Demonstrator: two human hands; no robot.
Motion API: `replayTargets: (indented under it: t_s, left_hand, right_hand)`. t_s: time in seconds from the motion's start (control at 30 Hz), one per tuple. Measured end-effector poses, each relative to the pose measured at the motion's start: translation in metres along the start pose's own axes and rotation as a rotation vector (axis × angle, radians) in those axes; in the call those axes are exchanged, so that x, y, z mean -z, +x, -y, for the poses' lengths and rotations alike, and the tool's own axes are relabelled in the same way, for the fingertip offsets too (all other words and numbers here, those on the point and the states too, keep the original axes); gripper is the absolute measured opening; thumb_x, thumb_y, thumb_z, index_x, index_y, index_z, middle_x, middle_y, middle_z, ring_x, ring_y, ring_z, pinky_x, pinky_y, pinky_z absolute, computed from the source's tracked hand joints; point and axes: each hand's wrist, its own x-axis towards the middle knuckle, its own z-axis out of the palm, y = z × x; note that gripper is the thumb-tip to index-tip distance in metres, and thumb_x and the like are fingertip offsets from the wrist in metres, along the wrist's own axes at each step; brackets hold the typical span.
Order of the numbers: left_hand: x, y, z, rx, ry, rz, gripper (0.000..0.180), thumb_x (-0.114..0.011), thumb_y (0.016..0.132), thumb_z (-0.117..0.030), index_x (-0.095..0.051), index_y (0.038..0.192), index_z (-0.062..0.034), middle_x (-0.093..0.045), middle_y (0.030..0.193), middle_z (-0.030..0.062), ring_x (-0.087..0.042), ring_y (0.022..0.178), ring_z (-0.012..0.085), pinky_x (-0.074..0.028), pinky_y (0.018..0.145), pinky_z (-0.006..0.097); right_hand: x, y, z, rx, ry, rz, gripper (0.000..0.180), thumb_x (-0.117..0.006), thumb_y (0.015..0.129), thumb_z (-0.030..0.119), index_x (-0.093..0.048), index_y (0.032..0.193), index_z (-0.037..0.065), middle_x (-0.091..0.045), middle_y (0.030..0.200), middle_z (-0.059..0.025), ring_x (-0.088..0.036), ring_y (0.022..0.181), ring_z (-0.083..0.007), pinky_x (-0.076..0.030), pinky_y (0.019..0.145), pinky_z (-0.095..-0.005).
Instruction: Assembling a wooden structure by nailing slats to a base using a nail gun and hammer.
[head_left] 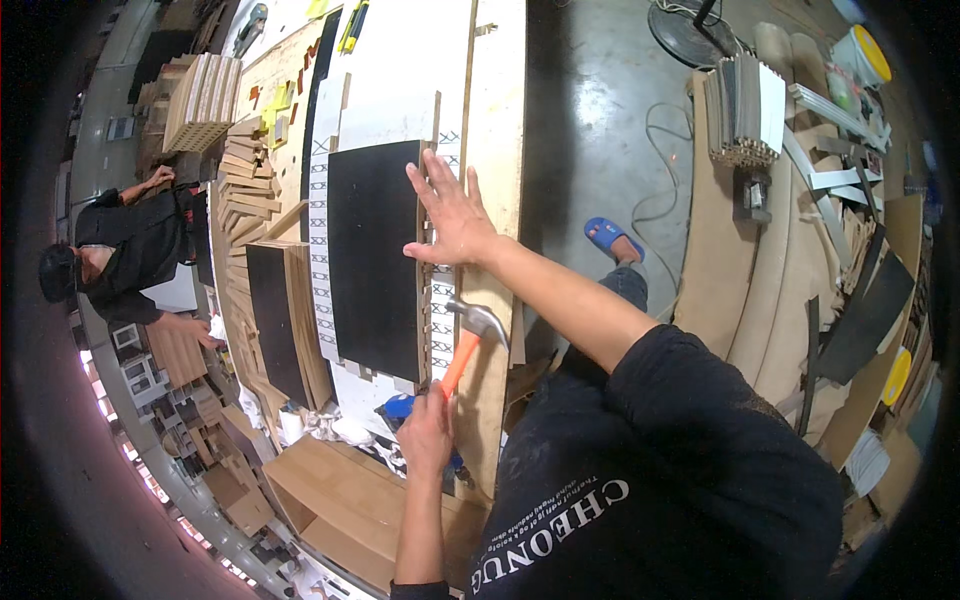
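My left hand [426, 434] grips a claw hammer [465, 352] by its orange handle, with the metal head pointing away from me. The head is over the right edge of a black rectangular panel [375, 250] with pale wood along its edge. My right hand [455, 215] is spread out flat, its fingers reaching over the panel's upper right edge; whether it presses down I cannot tell. The panel lies on a white patterned sheet [320, 240] on the workbench [497, 120]. Just beside my left hand sits a blue tool [398, 407], partly hidden.
Stacked black panels [280, 320] and piled wood strips [247, 185] lie left of the panel. Across the bench stands a person in black [135, 240]. A cardboard box [345, 490] is at the near end. To the right are a floor cable [668, 140] and bundled strips [745, 110].
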Motion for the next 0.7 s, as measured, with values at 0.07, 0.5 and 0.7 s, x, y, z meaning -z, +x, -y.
replayTargets:
  t_s: [0.07, 0.5, 0.7]
  left_hand:
    - [-0.001, 0.004, 0.012, 0.036, 0.005, -0.023, 0.027, -0.054, 0.089, -0.028, -0.053, 0.11, -0.0102, -0.057, 0.078, 0.0129, -0.06, 0.062, 0.0323, -0.048, 0.051, 0.041]
    - [-0.007, 0.003, 0.011, 0.105, 0.022, -0.001, 0.031, -0.052, 0.09, -0.031, -0.052, 0.112, -0.009, -0.057, 0.078, 0.0134, -0.06, 0.061, 0.032, -0.049, 0.051, 0.041]
    - [-0.003, 0.003, 0.013, 0.035, 0.043, -0.012, 0.029, -0.054, 0.089, -0.029, -0.052, 0.111, -0.0091, -0.057, 0.077, 0.0132, -0.06, 0.061, 0.0312, -0.048, 0.05, 0.04]
  right_hand:
    - [0.002, 0.0, 0.001, -0.003, -0.006, 0.002, 0.111, -0.063, 0.069, 0.054, 0.006, 0.146, 0.016, 0.009, 0.151, -0.0165, 0.006, 0.14, -0.0293, 0.006, 0.109, -0.0536]
    - [-0.003, -0.001, 0.0, 0.013, -0.009, -0.008, 0.111, -0.063, 0.069, 0.054, 0.009, 0.145, 0.018, 0.01, 0.151, -0.0161, 0.006, 0.14, -0.0301, 0.005, 0.109, -0.0549]
    - [0.001, 0.0, -0.001, -0.003, -0.035, -0.01, 0.11, -0.062, 0.069, 0.055, 0.007, 0.146, 0.017, 0.009, 0.151, -0.0164, 0.004, 0.14, -0.0302, 0.004, 0.109, -0.0551]
